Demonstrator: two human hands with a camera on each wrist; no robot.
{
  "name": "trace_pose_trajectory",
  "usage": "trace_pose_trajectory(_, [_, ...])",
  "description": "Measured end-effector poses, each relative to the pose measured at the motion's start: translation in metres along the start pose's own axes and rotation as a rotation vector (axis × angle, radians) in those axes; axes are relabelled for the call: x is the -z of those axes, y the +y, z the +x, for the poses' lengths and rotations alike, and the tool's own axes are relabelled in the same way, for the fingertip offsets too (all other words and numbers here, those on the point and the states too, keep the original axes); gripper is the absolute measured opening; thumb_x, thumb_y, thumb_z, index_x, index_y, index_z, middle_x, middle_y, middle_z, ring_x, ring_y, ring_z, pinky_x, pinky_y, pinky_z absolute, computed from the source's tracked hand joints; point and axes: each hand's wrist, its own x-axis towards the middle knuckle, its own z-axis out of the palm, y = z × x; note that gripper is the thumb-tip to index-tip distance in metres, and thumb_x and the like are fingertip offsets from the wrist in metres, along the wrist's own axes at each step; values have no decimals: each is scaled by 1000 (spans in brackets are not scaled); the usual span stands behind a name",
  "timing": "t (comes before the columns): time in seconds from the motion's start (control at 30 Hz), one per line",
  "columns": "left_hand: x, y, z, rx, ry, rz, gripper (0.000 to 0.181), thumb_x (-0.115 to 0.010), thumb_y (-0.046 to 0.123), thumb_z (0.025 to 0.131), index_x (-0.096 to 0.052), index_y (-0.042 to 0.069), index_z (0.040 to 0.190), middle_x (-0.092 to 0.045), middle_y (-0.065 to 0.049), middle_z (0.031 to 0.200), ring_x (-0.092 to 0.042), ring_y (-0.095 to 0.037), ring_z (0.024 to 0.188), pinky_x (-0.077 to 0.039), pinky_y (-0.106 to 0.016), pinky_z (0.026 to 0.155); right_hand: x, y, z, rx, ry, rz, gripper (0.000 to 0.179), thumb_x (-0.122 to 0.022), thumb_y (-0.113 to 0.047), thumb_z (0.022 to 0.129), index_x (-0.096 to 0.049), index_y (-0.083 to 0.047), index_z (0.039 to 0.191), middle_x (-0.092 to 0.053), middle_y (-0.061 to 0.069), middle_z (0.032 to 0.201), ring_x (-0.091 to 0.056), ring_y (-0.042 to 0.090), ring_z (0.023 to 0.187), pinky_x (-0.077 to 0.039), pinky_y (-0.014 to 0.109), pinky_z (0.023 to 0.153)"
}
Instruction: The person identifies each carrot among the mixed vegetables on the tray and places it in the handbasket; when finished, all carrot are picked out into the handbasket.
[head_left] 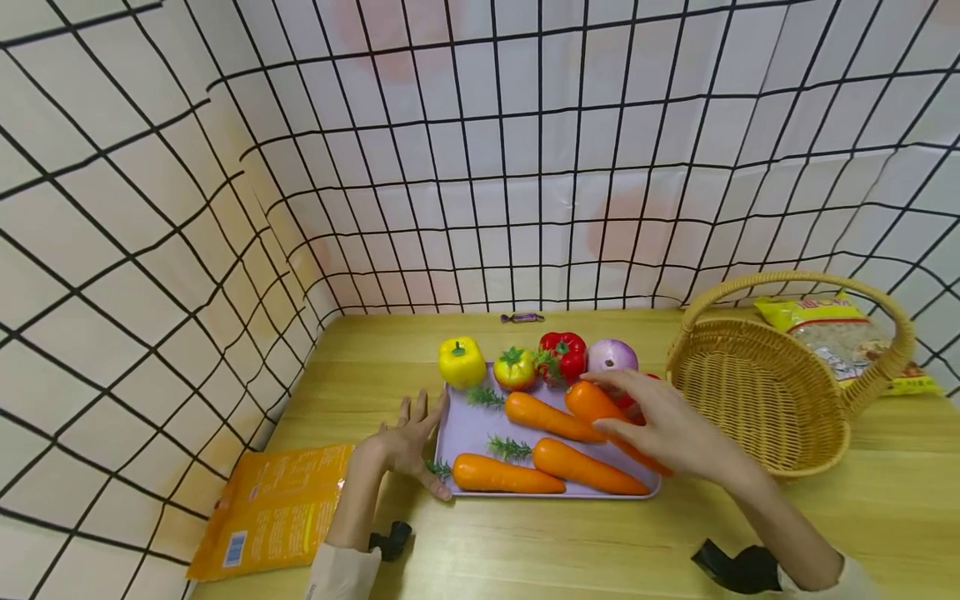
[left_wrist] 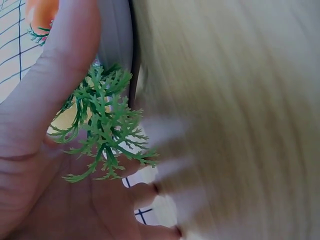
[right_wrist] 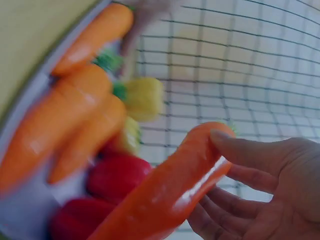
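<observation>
My right hand (head_left: 671, 425) holds an orange carrot (head_left: 592, 402) between thumb and fingers over the right part of a lilac tray (head_left: 461, 425). In the right wrist view the thumb lies near the thick end of this carrot (right_wrist: 165, 190). Three other carrots lie on the tray, one at its front left (head_left: 502, 475). My left hand (head_left: 405, 442) spreads its fingers along the tray's left edge, beside green carrot leaves (left_wrist: 107, 120). Along the back are a yellow bell pepper (head_left: 461, 364), a yellow-and-red vegetable (head_left: 514, 371), a red bell pepper (head_left: 573, 354) and a purple onion (head_left: 612, 356). Another red vegetable is partly hidden behind my right hand.
A wicker basket (head_left: 738, 400) with a tall handle stands right of the tray. Behind it lies a yellow-and-clear food bag (head_left: 832, 337). An orange packet (head_left: 277, 508) lies at the left, and a purple-wrapped candy (head_left: 522, 317) near the gridded back wall.
</observation>
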Motion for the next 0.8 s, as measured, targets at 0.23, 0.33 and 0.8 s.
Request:
trace_pose_trajectory(0.23, [0, 0, -1, -9, 5, -5, 149, -97, 52, 62, 4, 20, 167, 12, -26, 172, 9, -53, 158, -9, -82, 118, 59, 16, -9, -83, 15, -48, 52, -78, -25, 94, -61, -12, 142, -73, 5, 122, -67, 18, 104, -59, 26, 80])
trace_pose_trajectory(0.33, [0, 0, -2, -6, 3, -6, 149, -96, 52, 62, 4, 19, 167, 12, -25, 172, 9, -52, 158, -9, -82, 118, 77, 30, -12, -134, 12, -68, 52, -78, -26, 94, -62, -13, 142, -73, 6, 122, -64, 5, 103, -58, 22, 81])
trace_pose_trajectory(0.8, [0, 0, -1, -10, 12, -10, 148, -97, 51, 62, 3, 19, 168, 11, -26, 172, 9, -52, 158, -9, -82, 117, 109, 89, -14, -375, -134, -44, 63, -81, -41, 89, -64, -13, 143, -73, 17, 129, -61, 13, 89, -50, 24, 68])
